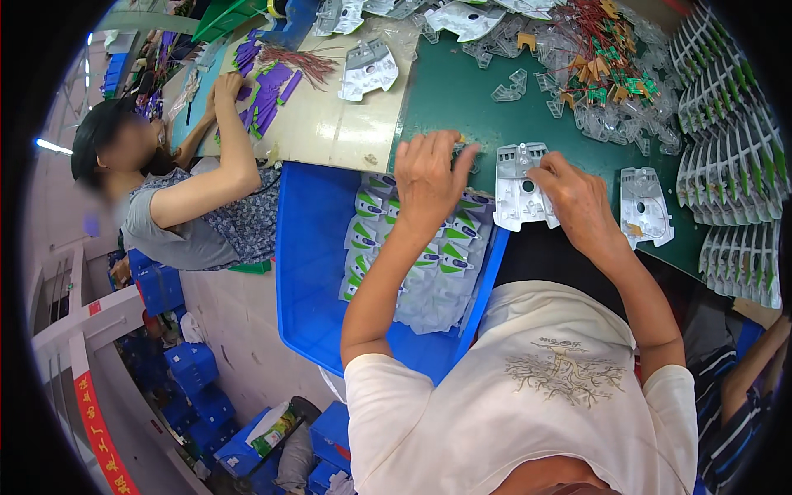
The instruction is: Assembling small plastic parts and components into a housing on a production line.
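Note:
In my right hand (582, 198) is the right edge of a white plastic housing (511, 198), thumb and fingers closed on it. The housing has a round hole, a silvery upper end and lies at the bench's front edge. My left hand (427, 177) is beside it on the left, fingers curled over a small clear plastic piece (473, 150) that shows in part past the thumb; a bit of orange is at the fingertips. A similar white housing (647, 202) with a tan bit lies to the right of my right hand.
A blue bin (312, 272) of white and green housings stands below my left arm. Clear parts (606, 124), red wires (569, 33) and green boards heap at the back. Nested housings (730, 165) line the right. At left, a co-worker (190, 206) handles purple pieces (268, 95).

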`<state>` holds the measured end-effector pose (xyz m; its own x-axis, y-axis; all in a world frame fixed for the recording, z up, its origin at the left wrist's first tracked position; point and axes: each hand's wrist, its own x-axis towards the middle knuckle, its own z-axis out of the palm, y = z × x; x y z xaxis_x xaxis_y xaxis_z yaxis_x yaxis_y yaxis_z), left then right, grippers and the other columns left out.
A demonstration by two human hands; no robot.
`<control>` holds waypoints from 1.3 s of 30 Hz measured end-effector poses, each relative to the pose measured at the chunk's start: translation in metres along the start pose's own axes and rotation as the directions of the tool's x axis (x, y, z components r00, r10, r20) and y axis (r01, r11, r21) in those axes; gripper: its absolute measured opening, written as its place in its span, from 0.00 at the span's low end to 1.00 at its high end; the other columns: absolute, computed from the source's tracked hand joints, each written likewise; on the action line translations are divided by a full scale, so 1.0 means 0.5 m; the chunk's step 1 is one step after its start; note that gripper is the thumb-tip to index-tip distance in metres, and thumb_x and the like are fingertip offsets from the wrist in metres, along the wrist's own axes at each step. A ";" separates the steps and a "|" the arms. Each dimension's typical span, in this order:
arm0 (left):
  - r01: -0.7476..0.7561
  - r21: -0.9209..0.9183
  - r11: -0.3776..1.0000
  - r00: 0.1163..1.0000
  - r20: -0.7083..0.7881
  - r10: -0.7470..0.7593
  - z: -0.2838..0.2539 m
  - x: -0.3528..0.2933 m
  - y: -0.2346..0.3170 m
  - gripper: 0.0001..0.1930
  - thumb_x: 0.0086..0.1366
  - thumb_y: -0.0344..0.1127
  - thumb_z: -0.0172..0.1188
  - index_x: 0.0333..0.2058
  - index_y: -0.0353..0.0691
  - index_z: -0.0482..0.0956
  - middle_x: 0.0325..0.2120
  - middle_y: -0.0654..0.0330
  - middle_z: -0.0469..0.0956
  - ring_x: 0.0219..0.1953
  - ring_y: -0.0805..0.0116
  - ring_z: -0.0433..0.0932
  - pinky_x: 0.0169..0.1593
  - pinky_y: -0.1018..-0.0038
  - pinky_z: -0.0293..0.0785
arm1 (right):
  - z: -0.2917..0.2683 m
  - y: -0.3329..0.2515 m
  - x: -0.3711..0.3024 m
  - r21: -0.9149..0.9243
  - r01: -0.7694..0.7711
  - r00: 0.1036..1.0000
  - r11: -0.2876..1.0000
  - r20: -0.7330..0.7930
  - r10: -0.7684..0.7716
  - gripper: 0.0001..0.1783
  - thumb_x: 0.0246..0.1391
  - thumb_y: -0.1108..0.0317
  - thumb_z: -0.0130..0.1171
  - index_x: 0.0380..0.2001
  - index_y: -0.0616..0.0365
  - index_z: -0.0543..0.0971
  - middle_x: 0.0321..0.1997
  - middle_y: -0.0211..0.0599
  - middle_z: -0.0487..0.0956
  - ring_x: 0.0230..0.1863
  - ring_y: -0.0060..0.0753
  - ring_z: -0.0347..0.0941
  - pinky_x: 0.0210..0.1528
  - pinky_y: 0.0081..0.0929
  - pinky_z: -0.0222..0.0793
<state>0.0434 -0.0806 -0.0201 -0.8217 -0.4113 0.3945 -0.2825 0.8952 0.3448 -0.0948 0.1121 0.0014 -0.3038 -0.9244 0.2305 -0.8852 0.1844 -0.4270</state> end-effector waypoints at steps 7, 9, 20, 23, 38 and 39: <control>-0.007 -0.195 0.981 0.999 0.046 0.016 -0.015 -0.007 0.033 0.13 0.55 0.26 0.68 0.39 0.33 0.77 0.32 0.49 0.78 0.36 0.49 0.77 0.41 0.59 0.73 | -0.005 0.013 0.002 -0.023 0.011 0.999 1.000 0.044 -0.010 0.13 0.45 0.81 0.58 0.37 0.60 0.78 0.37 0.38 0.75 0.34 0.45 0.79 0.32 0.41 0.73; 0.025 -0.267 0.963 0.998 0.057 -0.010 -0.013 -0.014 0.036 0.13 0.55 0.22 0.66 0.40 0.32 0.77 0.35 0.48 0.79 0.38 0.48 0.79 0.42 0.60 0.74 | -0.010 0.016 0.007 -0.026 0.013 0.997 1.000 0.076 -0.011 0.15 0.45 0.81 0.58 0.39 0.59 0.79 0.39 0.37 0.77 0.35 0.46 0.79 0.32 0.39 0.73; -0.407 -0.278 0.870 0.906 -0.004 0.423 0.017 0.003 0.062 0.15 0.52 0.23 0.62 0.41 0.32 0.81 0.41 0.53 0.79 0.46 0.55 0.80 0.49 0.64 0.76 | 0.002 0.027 0.009 -0.007 0.147 0.989 0.989 -0.008 -0.147 0.13 0.44 0.80 0.58 0.37 0.60 0.77 0.32 0.38 0.76 0.33 0.42 0.78 0.30 0.38 0.73; -0.404 -0.251 0.880 0.901 0.059 0.430 0.022 0.003 0.064 0.15 0.52 0.24 0.62 0.41 0.31 0.81 0.41 0.53 0.79 0.47 0.56 0.80 0.50 0.63 0.75 | 0.005 0.029 0.004 0.066 0.091 0.995 0.994 -0.057 -0.088 0.11 0.46 0.79 0.58 0.36 0.59 0.76 0.31 0.39 0.77 0.32 0.44 0.79 0.29 0.39 0.72; -0.188 -0.513 0.837 0.980 -0.150 0.129 0.083 -0.037 0.079 0.28 0.50 0.17 0.68 0.53 0.35 0.76 0.34 0.57 0.82 0.38 0.58 0.79 0.43 0.66 0.75 | -0.025 0.027 0.006 0.166 -0.150 0.988 0.975 0.003 0.151 0.09 0.49 0.70 0.62 0.34 0.63 0.80 0.38 0.43 0.76 0.36 0.50 0.77 0.37 0.42 0.73; -0.172 -0.554 0.815 0.984 -0.140 0.113 0.084 -0.037 0.078 0.30 0.51 0.17 0.66 0.56 0.35 0.74 0.35 0.56 0.82 0.39 0.57 0.78 0.43 0.64 0.73 | -0.032 0.023 0.002 0.164 -0.147 0.989 0.976 0.000 0.149 0.09 0.49 0.70 0.62 0.34 0.63 0.80 0.38 0.43 0.76 0.36 0.50 0.77 0.37 0.42 0.73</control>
<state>0.0268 -0.0308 -0.0495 -0.7712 -0.3274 0.5459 0.1854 0.7048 0.6848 -0.1110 0.1184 0.0108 -0.4322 -0.8866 0.1649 -0.7613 0.2607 -0.5936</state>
